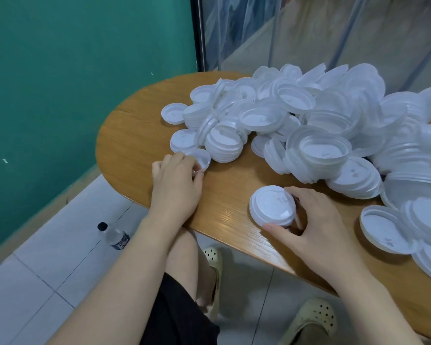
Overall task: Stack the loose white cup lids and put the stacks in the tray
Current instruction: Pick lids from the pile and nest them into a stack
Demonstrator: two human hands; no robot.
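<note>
Lids [309, 125] in a big loose heap on the tabletop [135, 135] look light, thin and slippery, best held by the rim: beside the heap, left hand [174, 180] pinches one lid [200, 158], right hand [316, 220] curls fingers [274, 229] around a small stack [271, 205].

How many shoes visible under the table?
2. One shoe is on the floor tiles below the table edge, between the two forearms; the other shoe is further right, near the bottom of the picture. Both are partly hidden.
</note>
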